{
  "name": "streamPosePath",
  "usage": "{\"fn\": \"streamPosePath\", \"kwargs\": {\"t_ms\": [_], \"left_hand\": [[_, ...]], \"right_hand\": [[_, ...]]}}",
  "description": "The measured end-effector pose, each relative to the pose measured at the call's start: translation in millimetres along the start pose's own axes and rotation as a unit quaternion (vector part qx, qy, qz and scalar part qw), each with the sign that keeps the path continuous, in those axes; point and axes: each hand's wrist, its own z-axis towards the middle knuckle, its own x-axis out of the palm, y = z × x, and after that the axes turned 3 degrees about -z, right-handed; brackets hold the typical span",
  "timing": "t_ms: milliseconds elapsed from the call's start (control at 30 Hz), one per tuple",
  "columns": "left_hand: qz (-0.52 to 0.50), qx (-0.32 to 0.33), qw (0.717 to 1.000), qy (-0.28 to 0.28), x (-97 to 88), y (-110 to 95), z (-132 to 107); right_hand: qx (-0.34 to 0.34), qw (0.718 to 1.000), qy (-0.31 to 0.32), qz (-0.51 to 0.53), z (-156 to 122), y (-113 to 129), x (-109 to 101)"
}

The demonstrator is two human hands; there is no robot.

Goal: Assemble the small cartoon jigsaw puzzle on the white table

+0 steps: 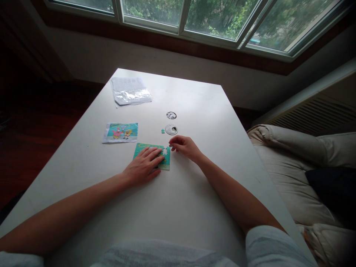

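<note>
My left hand lies flat with fingers spread on a green and yellow jigsaw puzzle, covering much of it. A white gap shows near the puzzle's upper right, where pieces are absent. Just beyond the right edge, my right hand is closed in a pinch; whatever sits between the fingertips is too small to make out. One loose teal puzzle piece rests on the table above the puzzle. To the left lies a printed picture sheet with cartoon figures, a pink one and a yellow one.
On the white table, a round grey cap lies close to a round hole. Papers in a clear plastic sleeve rest at the far left. A beige sofa stands on the right; windows are behind.
</note>
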Motion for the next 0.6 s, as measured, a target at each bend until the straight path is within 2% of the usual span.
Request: {"fn": "streamPosePath", "kwargs": {"t_ms": [133, 300, 600], "left_hand": [[0.007, 0.009, 1.0, 0.006, 1.1, 0.8, 0.0], [0.016, 0.009, 1.0, 0.01, 2.2, 1.3, -0.1], [0.011, 0.006, 1.0, 0.006, 2.6, 1.3, -0.1]], "right_hand": [[-0.031, 0.997, 0.009, -0.076, -2.4, -1.3, 6.8], [-0.047, 0.993, 0.026, -0.107, -6.6, 0.2, 11.5], [-0.109, 0.968, 0.004, -0.226, -10.3, 9.7, 14.7]]}}
